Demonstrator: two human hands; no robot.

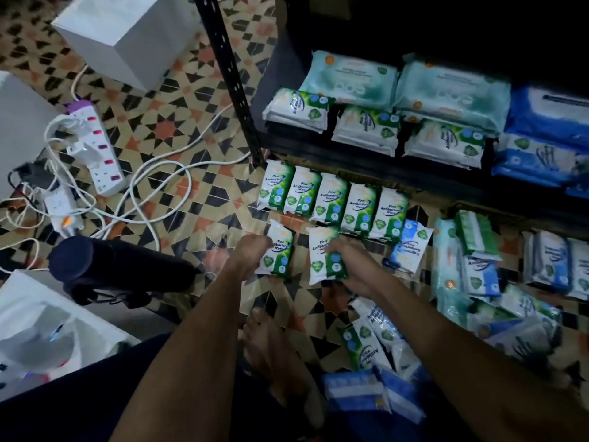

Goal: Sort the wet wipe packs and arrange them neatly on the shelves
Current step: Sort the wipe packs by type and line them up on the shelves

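My left hand (pixel 251 250) grips a green and white pine wipe pack (pixel 278 250) by its left edge, low over the patterned floor. My right hand (pixel 347 255) holds a second green pine pack (pixel 325 253) beside it. Just beyond them, a row of several matching green packs (pixel 333 200) lies on the floor in front of the black shelf (pixel 366 154). On that shelf sit three green packs (pixel 366 129), pale teal packs (pixel 353 78) behind them, and blue packs (pixel 541 148) at the right.
A loose heap of blue, white and green packs (pixel 478 282) covers the floor at right and near my foot (pixel 271 339). A power strip (pixel 95 148) with tangled cables lies at left. A white box (pixel 127 33) and a dark cylinder (pixel 95 260) stand nearby.
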